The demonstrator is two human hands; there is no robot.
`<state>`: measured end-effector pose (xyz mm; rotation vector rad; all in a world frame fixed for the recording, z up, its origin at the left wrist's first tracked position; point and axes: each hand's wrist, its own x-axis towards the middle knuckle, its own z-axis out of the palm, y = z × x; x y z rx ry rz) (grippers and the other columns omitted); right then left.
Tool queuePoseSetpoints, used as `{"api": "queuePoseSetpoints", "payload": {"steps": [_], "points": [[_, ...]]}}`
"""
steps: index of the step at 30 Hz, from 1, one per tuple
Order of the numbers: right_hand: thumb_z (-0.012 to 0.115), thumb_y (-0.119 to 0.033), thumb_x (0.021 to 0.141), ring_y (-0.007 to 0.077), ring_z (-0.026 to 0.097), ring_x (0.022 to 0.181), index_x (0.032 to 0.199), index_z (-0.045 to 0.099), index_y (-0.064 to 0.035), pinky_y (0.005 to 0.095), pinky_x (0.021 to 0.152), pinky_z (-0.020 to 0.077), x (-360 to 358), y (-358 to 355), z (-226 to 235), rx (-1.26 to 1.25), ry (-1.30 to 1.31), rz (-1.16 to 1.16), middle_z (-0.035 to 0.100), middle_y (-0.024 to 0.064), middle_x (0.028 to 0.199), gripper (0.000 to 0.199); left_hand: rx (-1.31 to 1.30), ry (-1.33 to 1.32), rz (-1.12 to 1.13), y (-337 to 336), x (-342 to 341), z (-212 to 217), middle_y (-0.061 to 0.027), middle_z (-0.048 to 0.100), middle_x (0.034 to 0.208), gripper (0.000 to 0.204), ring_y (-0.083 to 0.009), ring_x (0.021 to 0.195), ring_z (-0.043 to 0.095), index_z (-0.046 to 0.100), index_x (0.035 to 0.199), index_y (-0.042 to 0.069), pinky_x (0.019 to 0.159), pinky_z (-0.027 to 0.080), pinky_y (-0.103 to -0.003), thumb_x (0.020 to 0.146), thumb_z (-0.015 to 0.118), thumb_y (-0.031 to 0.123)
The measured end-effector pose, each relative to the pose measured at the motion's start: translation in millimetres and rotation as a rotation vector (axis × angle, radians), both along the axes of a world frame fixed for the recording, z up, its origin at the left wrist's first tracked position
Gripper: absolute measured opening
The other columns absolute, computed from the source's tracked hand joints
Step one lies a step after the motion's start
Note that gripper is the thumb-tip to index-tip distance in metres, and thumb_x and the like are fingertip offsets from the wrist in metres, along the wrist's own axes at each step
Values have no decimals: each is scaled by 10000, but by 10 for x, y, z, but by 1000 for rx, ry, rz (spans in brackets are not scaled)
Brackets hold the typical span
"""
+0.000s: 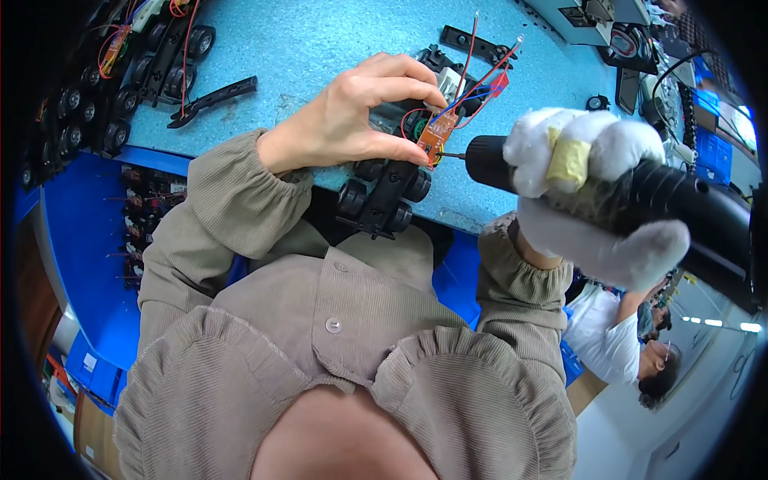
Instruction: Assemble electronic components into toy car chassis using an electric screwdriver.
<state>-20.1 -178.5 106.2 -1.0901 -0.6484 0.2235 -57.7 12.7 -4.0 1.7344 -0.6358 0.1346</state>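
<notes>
Thumb and fingertips of my bare left hand [344, 116] grip a small orange circuit board [439, 131] at its two ends. The board lies on a black toy car chassis [387, 196] with wheels, at the near edge of the table. Red and blue wires [470, 90] rise from it. My right hand [620, 144], in a white glove with yellow tape round one finger, is closed round a black electric screwdriver [696, 200]. The thin bit [454, 154] points left, its tip at the near end of the board; whether a screw sits there is hidden.
More wheeled chassis [172, 60] crowd the left end of the blue table [264, 32]. A curved black plastic part [214, 101] lies beside them, another black strip [480, 45] beyond the board. A loose wheel [597, 102] is at right. A person in white [612, 340] sits to the right.
</notes>
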Motion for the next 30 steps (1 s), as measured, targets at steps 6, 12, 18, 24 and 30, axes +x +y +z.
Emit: {"api": "queuePoseSetpoints", "payload": {"steps": [6,12,18,24,30], "points": [[535,-485,782,240,554,539,818,492,-49,381,549,467,-118,29,6,-31,-11,20,555,116,691,439,-16,-47,22,-1,-22,3,-117,552,1073,531,-260,989,540,590,1052,3,878,432,-336,600,822,158],[550,-357,811,257,570,576,842,498,-33,371,553,476,-222,32,-8,-38,-33,36,577,144,719,330,-40,0,55,-31,-93,18,-116,555,1070,503,-259,998,536,586,1043,-1,880,429,-336,618,811,147],[566,-229,840,275,586,612,867,503,-17,361,557,485,-281,60,6,-40,-68,-18,599,172,746,223,-46,-6,66,-50,-148,36,-120,557,1065,517,-268,1000,537,577,1068,9,864,442,-342,629,803,162],[590,-165,851,260,597,621,872,510,6,364,539,487,-177,77,68,231,2,-41,595,188,755,190,251,-190,321,-184,-305,279,-130,561,1072,583,-282,973,548,553,1115,22,837,463,-353,614,805,181],[721,-97,754,122,564,506,823,549,-7,250,483,446,-423,-134,222,-559,368,-614,591,89,641,206,369,-202,483,-389,-467,315,-155,617,1028,525,-303,904,589,561,1094,6,775,500,-350,633,776,133]]}}
